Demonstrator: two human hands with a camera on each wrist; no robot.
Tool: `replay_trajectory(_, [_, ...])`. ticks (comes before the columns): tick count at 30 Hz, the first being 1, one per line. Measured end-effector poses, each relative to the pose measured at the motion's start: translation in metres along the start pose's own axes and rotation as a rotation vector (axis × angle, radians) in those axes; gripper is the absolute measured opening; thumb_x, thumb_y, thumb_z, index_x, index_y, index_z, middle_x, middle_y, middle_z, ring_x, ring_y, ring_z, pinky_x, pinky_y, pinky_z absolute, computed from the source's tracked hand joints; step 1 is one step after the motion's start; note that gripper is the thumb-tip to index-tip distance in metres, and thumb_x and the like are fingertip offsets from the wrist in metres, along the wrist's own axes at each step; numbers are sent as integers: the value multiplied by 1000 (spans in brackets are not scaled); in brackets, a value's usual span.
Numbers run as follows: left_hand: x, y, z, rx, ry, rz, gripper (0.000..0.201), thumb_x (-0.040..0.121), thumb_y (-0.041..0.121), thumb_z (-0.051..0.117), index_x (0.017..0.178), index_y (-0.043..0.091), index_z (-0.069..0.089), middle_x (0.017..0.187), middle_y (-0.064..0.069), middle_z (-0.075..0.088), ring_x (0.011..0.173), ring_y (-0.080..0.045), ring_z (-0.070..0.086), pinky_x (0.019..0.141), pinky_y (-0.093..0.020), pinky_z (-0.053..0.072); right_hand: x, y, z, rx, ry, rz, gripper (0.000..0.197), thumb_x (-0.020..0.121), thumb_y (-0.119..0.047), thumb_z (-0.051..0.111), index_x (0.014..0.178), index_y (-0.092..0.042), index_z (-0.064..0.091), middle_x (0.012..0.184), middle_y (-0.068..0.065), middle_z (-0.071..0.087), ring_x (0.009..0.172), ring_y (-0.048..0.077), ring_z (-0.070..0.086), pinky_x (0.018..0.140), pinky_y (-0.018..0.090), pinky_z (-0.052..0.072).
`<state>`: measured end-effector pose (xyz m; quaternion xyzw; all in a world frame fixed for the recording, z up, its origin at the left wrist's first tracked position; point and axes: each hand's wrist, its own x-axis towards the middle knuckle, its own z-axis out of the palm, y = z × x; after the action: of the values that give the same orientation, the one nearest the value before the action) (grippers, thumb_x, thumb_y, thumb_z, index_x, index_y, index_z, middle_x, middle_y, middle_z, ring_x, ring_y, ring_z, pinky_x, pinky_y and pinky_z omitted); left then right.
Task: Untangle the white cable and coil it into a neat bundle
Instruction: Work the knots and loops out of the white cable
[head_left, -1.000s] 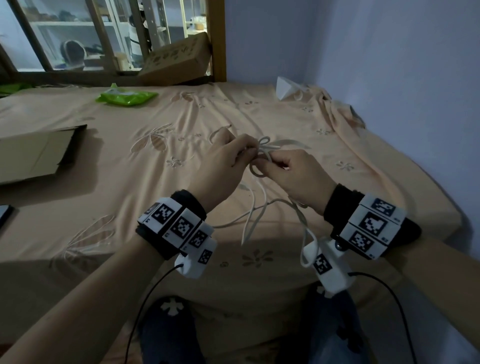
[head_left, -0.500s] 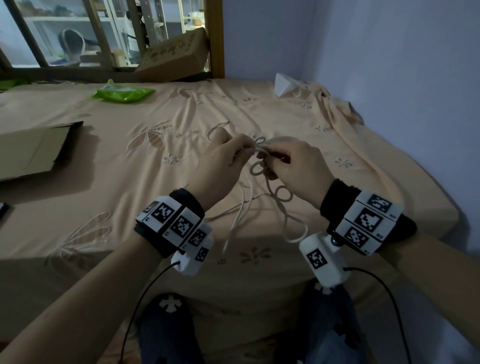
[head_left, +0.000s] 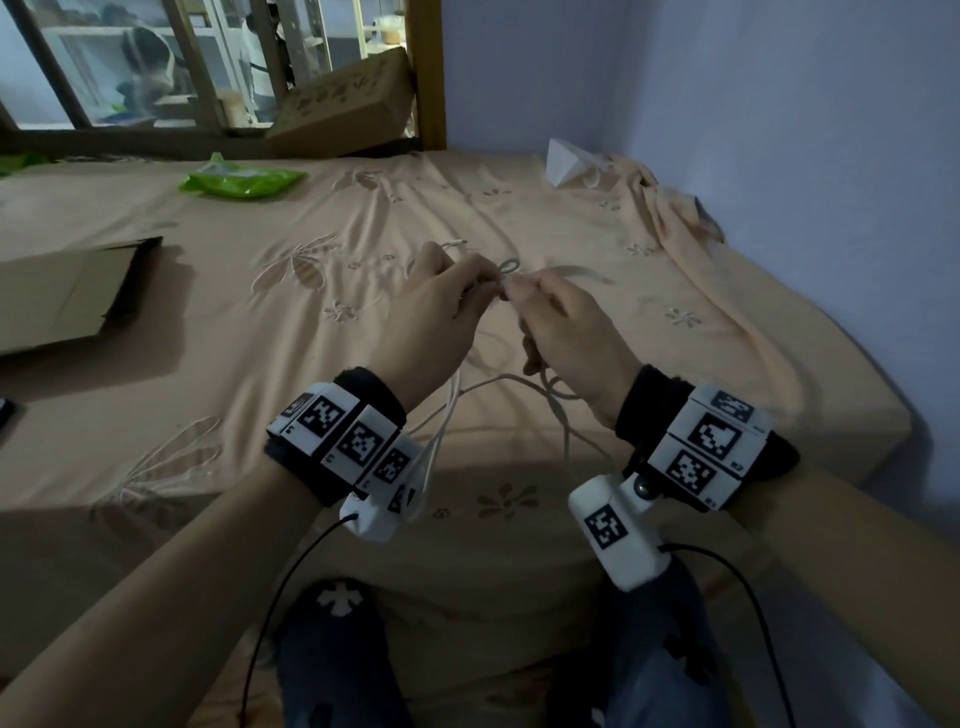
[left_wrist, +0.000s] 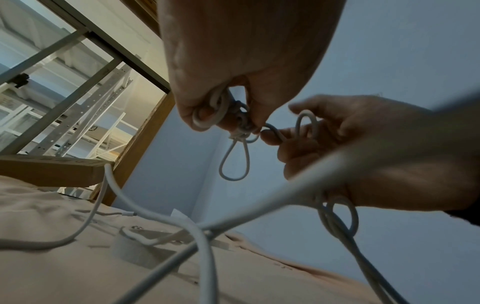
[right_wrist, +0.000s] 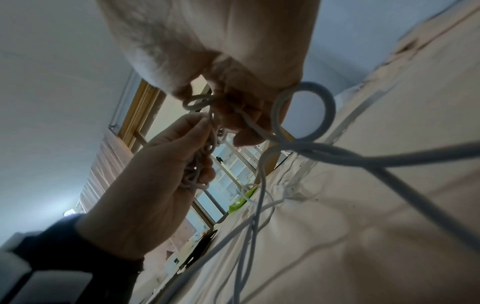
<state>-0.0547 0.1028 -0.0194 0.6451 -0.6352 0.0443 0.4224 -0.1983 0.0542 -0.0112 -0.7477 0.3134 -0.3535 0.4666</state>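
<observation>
The white cable (head_left: 509, 268) is bunched into a small knot held above the peach bedsheet (head_left: 260, 364). My left hand (head_left: 488, 287) pinches the knot from the left. My right hand (head_left: 517, 292) pinches a strand beside it, fingertips almost touching the left's. In the left wrist view the left hand (left_wrist: 235, 121) grips the tangle (left_wrist: 242, 123), and a loop (left_wrist: 233, 162) dangles below. The right wrist view shows the right hand (right_wrist: 215, 107) on the strands, with a round loop (right_wrist: 303, 111) of the cable below its palm. Slack strands (head_left: 563, 415) hang down to the bed.
A green packet (head_left: 239, 182) lies at the back left, flat cardboard (head_left: 62, 296) at the left, a cardboard box (head_left: 343, 109) against the wooden frame. A white folded thing (head_left: 566, 163) sits by the wall. The wall runs along the right; the bed's edge is near my knees.
Both hands stayed at the knot. The right fingertips rose to meet the left's, and the hanging strands swung left toward the left wrist.
</observation>
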Motion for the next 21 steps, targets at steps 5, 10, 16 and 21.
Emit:
replay_trajectory(5, [-1, -4, 0, -25, 1, -22, 14, 96, 18, 54, 104, 15, 66, 90, -4, 42, 81, -17, 45, 69, -7, 32, 2, 4, -2, -196, 50, -154, 29, 92, -28, 55, 119, -20, 60, 85, -7, 60, 76, 15, 63, 72, 37, 55])
replay_trajectory(10, [-2, -7, -4, -37, 35, -27, 13, 96, 17, 54, 101, 14, 66, 86, 3, 37, 73, -1, 39, 69, -5, 31, 1, 3, -10, 134, 79, -53, 24, 99, -15, 45, 113, -16, 65, 91, 4, 66, 74, 18, 69, 63, 32, 58])
replay_trajectory(16, [-5, 1, -4, -2, 2, 49, 15, 95, 17, 54, 103, 12, 66, 88, -3, 43, 84, -18, 45, 73, -6, 32, 7, 4, -18, 80, 111, 40, 28, 99, -11, 35, 99, -14, 63, 69, 6, 59, 44, 11, 40, 41, 22, 30])
replay_trajectory(21, [-1, 2, -5, 5, 5, 69, 16, 95, 18, 55, 104, 13, 67, 87, -4, 42, 82, -19, 46, 73, -7, 31, 6, 13, -20, -326, 25, -38, 29, 89, -47, 53, 102, -22, 59, 61, -11, 46, 53, 7, 43, 51, 24, 29])
